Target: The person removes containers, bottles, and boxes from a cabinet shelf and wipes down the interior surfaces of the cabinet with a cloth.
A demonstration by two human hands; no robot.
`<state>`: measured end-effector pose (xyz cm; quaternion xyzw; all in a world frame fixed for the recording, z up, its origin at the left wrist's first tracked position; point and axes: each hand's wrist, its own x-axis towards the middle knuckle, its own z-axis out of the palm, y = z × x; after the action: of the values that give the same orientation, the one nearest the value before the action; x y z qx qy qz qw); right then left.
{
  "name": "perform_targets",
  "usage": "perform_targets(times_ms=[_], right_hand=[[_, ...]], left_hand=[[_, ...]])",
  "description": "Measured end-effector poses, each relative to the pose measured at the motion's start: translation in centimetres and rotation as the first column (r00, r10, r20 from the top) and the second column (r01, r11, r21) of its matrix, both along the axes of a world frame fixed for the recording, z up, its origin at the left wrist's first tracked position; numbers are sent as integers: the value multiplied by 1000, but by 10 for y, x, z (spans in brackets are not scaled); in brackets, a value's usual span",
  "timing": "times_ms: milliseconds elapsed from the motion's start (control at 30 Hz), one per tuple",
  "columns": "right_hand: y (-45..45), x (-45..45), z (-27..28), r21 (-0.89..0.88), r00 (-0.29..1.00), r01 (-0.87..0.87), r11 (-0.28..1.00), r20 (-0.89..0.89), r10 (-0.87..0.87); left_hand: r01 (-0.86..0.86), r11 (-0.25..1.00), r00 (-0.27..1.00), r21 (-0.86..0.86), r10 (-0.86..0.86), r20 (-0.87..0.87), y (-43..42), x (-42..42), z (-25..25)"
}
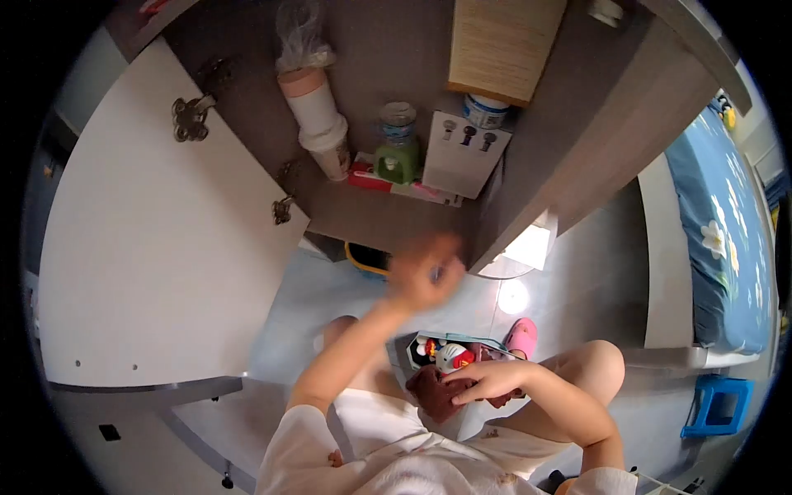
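So, left hand (425,276): hung blurred before the cabinet shelf (371,216), near a yellow-rimmed container (356,261); could not tell open fingers from closed.
Right hand (488,381): lay on the brown cloth (433,396), gripping it with bent fingers.
Brown cloth: sat between the knees, partly overlapping the toy box (462,336) in view.
Toy box: held a white-and-red toy figure (450,357); stood near a pink slipper (521,336).
Shelf load: included a green toy water dispenser (397,164), a pink-lidded white tumbler (312,106) and a white carton (460,165).
Cabinet door (165,239): stood open at left.
Far right: showed a blue flowered bed cover (709,190) and a blue stool (703,406).
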<state>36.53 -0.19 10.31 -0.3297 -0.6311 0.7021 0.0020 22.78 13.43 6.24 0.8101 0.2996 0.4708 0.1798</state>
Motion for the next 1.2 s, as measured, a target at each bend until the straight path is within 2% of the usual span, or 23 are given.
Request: perform_targets(times_ms=[33, 67, 100, 200, 233, 267, 300, 333, 367, 400, 433, 467, 500, 533, 567, 600, 667, 700, 800, 867, 900, 1133, 1200], right_hand=[[5, -3, 3, -48, 999, 15, 999, 30, -14], [9, -5, 5, -93, 998, 32, 995, 63, -27], [9, -7, -5, -145, 998, 47, 988, 49, -40], [12, -11, -11, -192, 989, 100, 976, 126, -77], [10, -13, -20, 7, 995, 90, 996, 54, -90], [9, -10, -24, 5, 994, 88, 996, 58, -88], [15, -13, -11, -178, 987, 101, 979, 142, -76], [18, -15, -4, -353, 974, 125, 927, 222, -47], [17, -16, -5, -353, 975, 120, 928, 220, -42], [12, -16, -7, -259, 979, 148, 955, 173, -105], [9, -14, -9, -164, 979, 181, 970, 119, -162], [6, -12, -12, -165, 980, 181, 970, 114, -164], [4, -11, -17, -236, 973, 216, 948, 138, -187], [3, -10, -19, -304, 964, 249, 919, 164, -207], [4, -10, -16, -283, 959, 265, 922, 179, -220], [4, -8, -16, -282, 960, 261, 923, 177, -218], [3, -7, -17, -271, 950, 283, 920, 211, -230], [3, -7, -18, -269, 951, 279, 922, 212, -226], [-4, -5, -28, -204, 952, 305, 930, 64, -298], [-9, -1, -44, -280, 958, 287, 916, 99, -270], [0, -9, -6, -345, 941, 317, 884, 230, -248], [-8, -9, -10, -313, 941, 337, 888, 153, -303], [-13, -6, -24, -241, 944, 326, 914, 142, -299]], left_hand=[[-263, 965, 965, 20, 262, 19, 20, -15, -1], [-334, 940, 942, -73, 336, 20, 44, -26, 0], [-400, 915, 917, -50, 399, -23, 67, -34, 0], [-408, 909, 910, -82, 413, 43, 121, -33, -16], [-428, 903, 903, -31, 426, -54, 133, -29, -20], [-441, 897, 886, 21, 439, -151, 141, -26, -25], [-443, 896, 885, 18, 441, -151, 143, -21, -26], [-452, 890, 884, -68, 436, -168, 144, -14, -28], [-460, 875, 882, -149, 432, -187, 146, -13, -30], [-464, 874, 880, -146, 436, -190, 147, -18, -33], [-448, 884, 894, -135, 441, -78, 148, -24, -36], [-428, 895, 900, -124, 434, 34, 149, -29, -39], [-427, 896, 901, -123, 433, 28, 151, -39, -41], [-538, 838, 835, -87, 544, 84, 153, -51, -42], [-642, 764, 752, -59, 643, 145, 155, -60, -44], [-645, 763, 750, -56, 645, 145, 160, -67, -42], [-621, 742, 713, -251, 669, 211, 178, -75, -34], [-578, 780, 742, -241, 625, 244, 183, -73, -28], [-581, 785, 738, -215, 619, 267, 191, -65, -15], [-582, 769, 710, -264, 639, 297, 196, -61, -6], [-580, 752, 682, -314, 659, 317, 198, -60, -3], [-623, 650, 633, -435, 745, 208, 193, -53, 22], [-642, 623, 618, -447, 766, 180, 194, -52, 22]])
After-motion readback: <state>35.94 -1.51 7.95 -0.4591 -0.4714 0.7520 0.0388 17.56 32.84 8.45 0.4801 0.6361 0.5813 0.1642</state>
